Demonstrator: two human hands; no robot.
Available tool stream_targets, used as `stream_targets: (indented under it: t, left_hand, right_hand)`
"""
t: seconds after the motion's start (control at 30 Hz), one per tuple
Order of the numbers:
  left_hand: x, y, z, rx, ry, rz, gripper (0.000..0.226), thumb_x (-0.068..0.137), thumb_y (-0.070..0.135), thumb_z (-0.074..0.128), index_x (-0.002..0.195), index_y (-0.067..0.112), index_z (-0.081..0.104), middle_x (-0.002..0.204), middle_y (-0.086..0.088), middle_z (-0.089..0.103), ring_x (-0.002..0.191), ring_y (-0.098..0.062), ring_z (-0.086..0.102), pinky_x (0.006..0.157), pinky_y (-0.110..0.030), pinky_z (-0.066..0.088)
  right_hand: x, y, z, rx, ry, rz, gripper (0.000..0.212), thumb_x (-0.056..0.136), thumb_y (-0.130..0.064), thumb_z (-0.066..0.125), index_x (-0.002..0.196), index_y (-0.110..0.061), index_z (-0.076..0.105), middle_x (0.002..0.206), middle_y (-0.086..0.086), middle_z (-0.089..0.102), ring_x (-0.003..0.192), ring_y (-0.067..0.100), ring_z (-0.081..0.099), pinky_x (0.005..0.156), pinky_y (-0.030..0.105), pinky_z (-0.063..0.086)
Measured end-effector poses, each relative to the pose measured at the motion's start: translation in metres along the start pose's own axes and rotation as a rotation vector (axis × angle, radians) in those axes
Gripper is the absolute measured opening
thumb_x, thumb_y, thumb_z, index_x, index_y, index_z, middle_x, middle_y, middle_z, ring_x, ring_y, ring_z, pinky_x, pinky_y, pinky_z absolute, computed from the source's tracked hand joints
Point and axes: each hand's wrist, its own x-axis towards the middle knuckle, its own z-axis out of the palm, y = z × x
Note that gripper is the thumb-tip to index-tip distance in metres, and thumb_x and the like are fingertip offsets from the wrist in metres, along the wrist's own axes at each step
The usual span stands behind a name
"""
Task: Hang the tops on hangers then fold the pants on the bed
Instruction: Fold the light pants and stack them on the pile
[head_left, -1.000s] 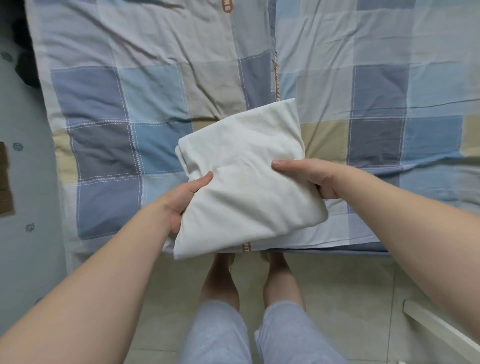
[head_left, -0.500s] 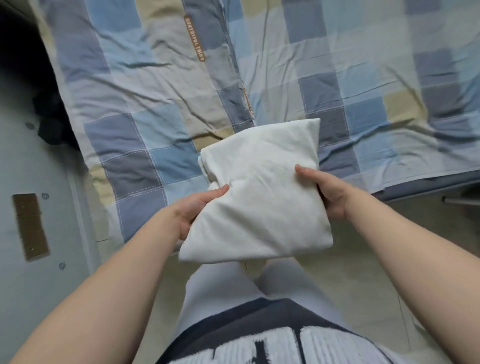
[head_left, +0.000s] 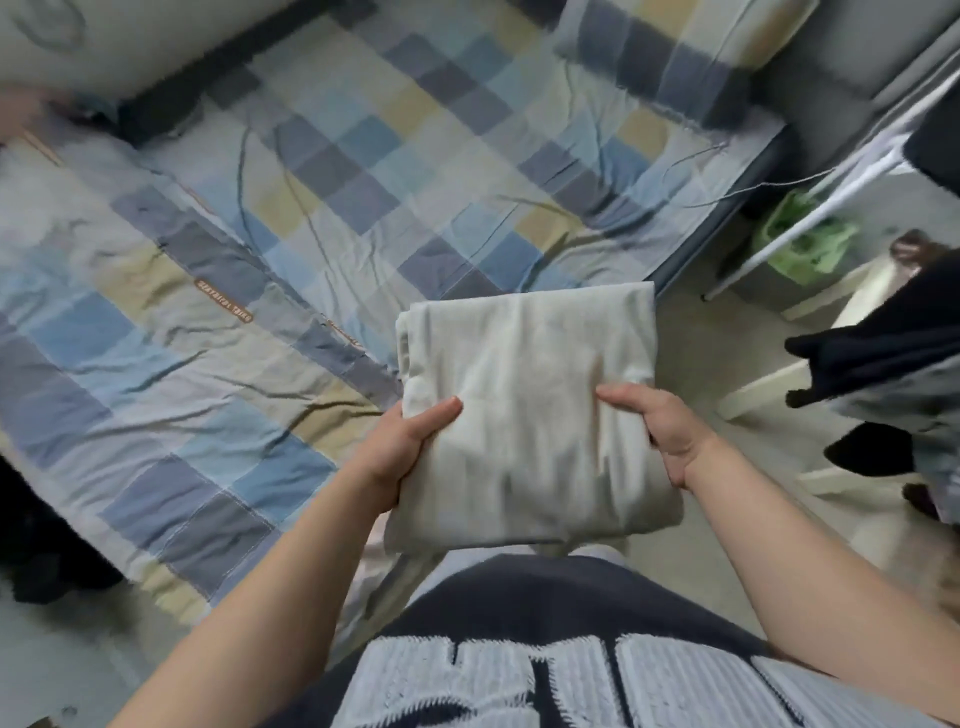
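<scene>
A small bedroom is seen from above: a checked bed (head_left: 260, 364) fills the left and middle, and pale floor (head_left: 727, 364) shows to the right.

Nearest, the folded pants (head_left: 530, 415), a pale, thick, squared bundle, are held off the bed in front of the chest, over the bed's near edge and the floor. The left hand (head_left: 402, 447) grips the bundle's left side and the right hand (head_left: 670, 436) its right side. On each, the thumb is laid flat on top and the fingers are curled beneath, so the cloth is pinched between them; most of the fingers are hidden.

The bundle's long axis runs away from the body. Open bedding lies ahead and to the left, so the left hand is the nearer to it, and a set-down would probably be led from that side.

Farther right, dark garments (head_left: 883, 353) are seen beside a white rail (head_left: 810, 208); a pillow (head_left: 675, 57) lies at the far end.
</scene>
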Motion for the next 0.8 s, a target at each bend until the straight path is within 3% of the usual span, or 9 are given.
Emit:
stream_targets:
  t: [0.07, 0.13, 0.2, 0.3, 0.47, 0.63, 0.8]
  left_hand:
    - [0.004, 0.014, 0.035, 0.085, -0.006, 0.074, 0.045, 0.08, 0.035, 0.081, 0.122, 0.022, 0.068, 0.115, -0.007, 0.076, 0.103, -0.031, 0.073, 0.086, -0.047, 0.06]
    - [0.008, 0.026, 0.077, 0.177, -0.024, 0.138, 0.049, 0.076, 0.041, 0.083, 0.12, 0.026, 0.069, 0.113, -0.004, 0.076, 0.101, -0.028, 0.074, 0.085, -0.046, 0.06]
    - [0.014, 0.033, 0.125, 0.245, -0.043, 0.202, 0.051, 0.074, 0.043, 0.084, 0.119, 0.026, 0.07, 0.113, -0.003, 0.076, 0.101, -0.027, 0.074, 0.087, -0.047, 0.059]
    - [0.018, 0.031, 0.208, 0.325, -0.096, 0.268, 0.045, 0.075, 0.04, 0.086, 0.116, 0.03, 0.07, 0.108, 0.003, 0.077, 0.097, -0.023, 0.075, 0.083, -0.043, 0.06]
    - [0.018, 0.01, 0.368, 0.418, -0.249, 0.354, 0.03, 0.085, 0.029, 0.081, 0.112, 0.024, 0.071, 0.102, 0.001, 0.078, 0.092, -0.021, 0.076, 0.075, -0.037, 0.061]
    - [0.008, -0.01, 0.523, 0.487, -0.434, 0.385, 0.038, 0.08, 0.032, 0.085, 0.114, 0.021, 0.071, 0.104, -0.002, 0.078, 0.092, -0.023, 0.076, 0.072, -0.035, 0.062]
    - [0.002, -0.023, 0.644, 0.6, -0.622, 0.391, 0.047, 0.072, 0.044, 0.089, 0.112, 0.027, 0.071, 0.107, -0.001, 0.078, 0.096, -0.024, 0.076, 0.077, -0.04, 0.062]
  right_hand:
    - [-0.017, -0.001, -0.031, 0.027, 0.132, -0.13, 0.034, 0.083, -0.016, 0.075, 0.113, -0.001, 0.072, 0.114, 0.015, 0.074, 0.112, 0.031, 0.068, 0.108, 0.049, 0.047]
    - [-0.037, -0.001, -0.065, 0.078, 0.227, -0.234, 0.03, 0.086, -0.014, 0.075, 0.114, -0.003, 0.07, 0.105, 0.009, 0.077, 0.101, 0.024, 0.074, 0.092, 0.04, 0.058]
    - [-0.055, 0.002, -0.106, 0.11, 0.277, -0.321, 0.022, 0.088, -0.016, 0.074, 0.11, -0.012, 0.071, 0.1, 0.001, 0.079, 0.096, 0.017, 0.075, 0.081, 0.03, 0.06]
    - [-0.084, 0.008, -0.178, 0.184, 0.354, -0.417, 0.022, 0.089, -0.018, 0.074, 0.111, -0.016, 0.071, 0.105, 0.001, 0.078, 0.1, 0.018, 0.074, 0.09, 0.036, 0.055]
    - [-0.143, 0.017, -0.318, 0.277, 0.493, -0.547, 0.014, 0.087, -0.012, 0.074, 0.095, -0.023, 0.079, 0.103, 0.0, 0.078, 0.097, 0.016, 0.074, 0.085, 0.033, 0.055]
    - [-0.207, 0.034, -0.441, 0.41, 0.662, -0.619, 0.018, 0.087, -0.012, 0.074, 0.102, -0.021, 0.076, 0.102, 0.001, 0.078, 0.096, 0.018, 0.075, 0.074, 0.027, 0.058]
    - [-0.257, 0.057, -0.524, 0.582, 0.82, -0.632, 0.026, 0.077, -0.017, 0.08, 0.102, -0.025, 0.076, 0.104, 0.001, 0.078, 0.096, 0.021, 0.074, 0.077, 0.033, 0.056]
